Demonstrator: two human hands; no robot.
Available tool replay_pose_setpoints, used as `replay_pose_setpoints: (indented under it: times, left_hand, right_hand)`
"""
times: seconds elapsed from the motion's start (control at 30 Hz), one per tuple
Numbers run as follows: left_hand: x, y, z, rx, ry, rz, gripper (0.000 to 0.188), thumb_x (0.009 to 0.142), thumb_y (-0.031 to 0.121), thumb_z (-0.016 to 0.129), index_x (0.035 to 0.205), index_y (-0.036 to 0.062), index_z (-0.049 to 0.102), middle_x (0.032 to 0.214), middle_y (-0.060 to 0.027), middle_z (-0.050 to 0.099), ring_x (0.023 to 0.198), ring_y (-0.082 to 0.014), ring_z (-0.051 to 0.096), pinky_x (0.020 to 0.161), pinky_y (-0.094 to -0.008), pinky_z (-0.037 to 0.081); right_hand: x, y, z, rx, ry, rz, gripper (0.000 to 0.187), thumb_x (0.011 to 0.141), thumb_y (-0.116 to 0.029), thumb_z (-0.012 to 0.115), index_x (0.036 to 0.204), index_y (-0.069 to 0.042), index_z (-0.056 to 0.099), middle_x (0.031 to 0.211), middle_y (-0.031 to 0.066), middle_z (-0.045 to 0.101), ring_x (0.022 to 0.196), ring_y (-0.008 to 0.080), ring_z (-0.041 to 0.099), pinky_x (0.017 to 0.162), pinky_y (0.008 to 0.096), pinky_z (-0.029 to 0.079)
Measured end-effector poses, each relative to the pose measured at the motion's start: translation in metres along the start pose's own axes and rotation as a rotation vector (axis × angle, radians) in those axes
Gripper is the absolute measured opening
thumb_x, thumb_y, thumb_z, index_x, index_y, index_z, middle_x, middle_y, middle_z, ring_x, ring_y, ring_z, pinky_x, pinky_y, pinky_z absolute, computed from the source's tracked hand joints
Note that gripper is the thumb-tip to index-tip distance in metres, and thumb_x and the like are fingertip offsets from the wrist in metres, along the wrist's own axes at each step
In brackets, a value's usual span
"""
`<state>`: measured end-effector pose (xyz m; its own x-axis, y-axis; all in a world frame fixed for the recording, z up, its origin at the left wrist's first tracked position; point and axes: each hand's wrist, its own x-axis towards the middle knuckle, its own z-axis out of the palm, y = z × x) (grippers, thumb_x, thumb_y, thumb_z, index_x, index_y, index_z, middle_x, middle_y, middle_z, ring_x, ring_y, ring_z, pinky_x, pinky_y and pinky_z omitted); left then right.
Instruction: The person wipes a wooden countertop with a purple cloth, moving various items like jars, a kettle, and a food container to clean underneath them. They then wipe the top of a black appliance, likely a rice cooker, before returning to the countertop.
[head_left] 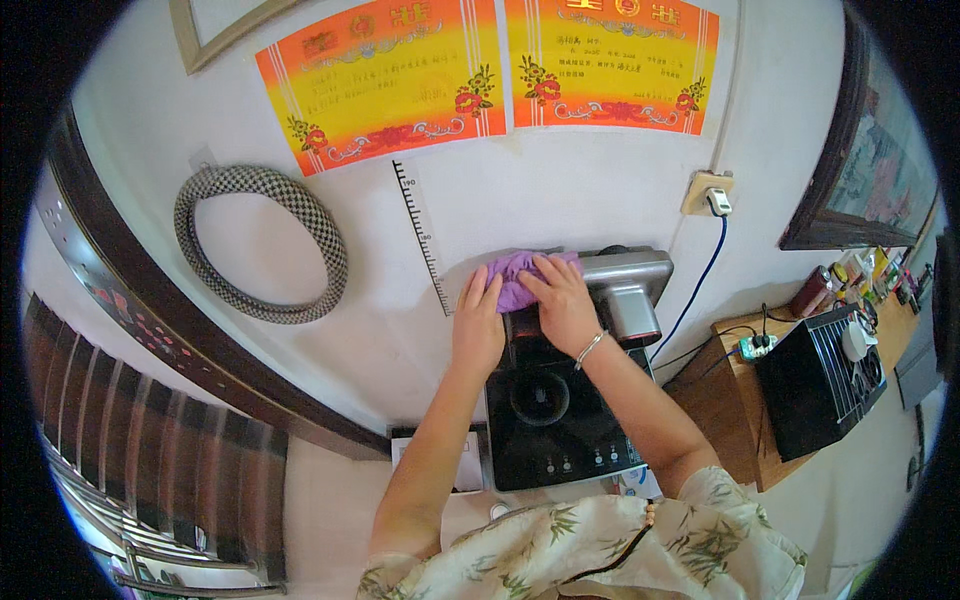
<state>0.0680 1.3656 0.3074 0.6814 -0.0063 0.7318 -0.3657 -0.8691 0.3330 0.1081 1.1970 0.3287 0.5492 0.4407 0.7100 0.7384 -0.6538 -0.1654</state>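
A crumpled purple cloth (513, 290) lies over the left end of the raised silver-and-black top part (630, 268) of an appliance against the wall. My left hand (478, 322) is closed on the cloth's near left edge, thumb side toward the right. On the cloth's right side my right hand (566, 308) presses with bent fingers, a bracelet on its wrist. Below my hands spreads the appliance's glossy black lower top (545, 440), with a round plate and a row of marked buttons. The cloth hides the surface beneath it.
A blue cord (700, 290) runs from a wall socket (708, 194) down behind the appliance. To the right stands a wooden cabinet (735, 400) bearing a black box (815, 385) and small items. A checkered ring (262, 312) hangs left; stairs (150, 460) lie lower left.
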Motion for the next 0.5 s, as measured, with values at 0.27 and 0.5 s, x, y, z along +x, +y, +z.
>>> replay_pose_setpoints:
  times: [0.27, 0.5]
  left_hand:
    - [-0.010, 0.029, 0.016, 0.214, 0.033, 0.003, 0.045, 0.076, 0.006, 0.058, 0.121, 0.0063, 0.062, 0.133, -0.0151, 0.052, 0.123, -0.0344, 0.045, 0.100, -0.0500, 0.035]
    - [0.019, 0.088, 0.049, 0.199, -0.147, 0.102, 0.045, 0.075, 0.009, 0.062, 0.120, 0.0129, 0.065, 0.131, -0.0114, 0.054, 0.122, -0.0321, 0.045, 0.101, -0.0485, 0.033]
  right_hand:
    - [-0.002, 0.029, -0.006, 0.107, -0.013, -0.032, 0.042, 0.075, 0.002, 0.057, 0.114, -0.011, 0.066, 0.128, 0.0139, 0.057, 0.123, 0.0347, 0.050, 0.104, 0.0419, 0.041]
    - [-0.033, 0.095, -0.063, 0.079, 0.000, 0.072, 0.042, 0.075, 0.005, 0.055, 0.113, -0.009, 0.066, 0.127, 0.0147, 0.058, 0.123, 0.0354, 0.049, 0.104, 0.0419, 0.041]
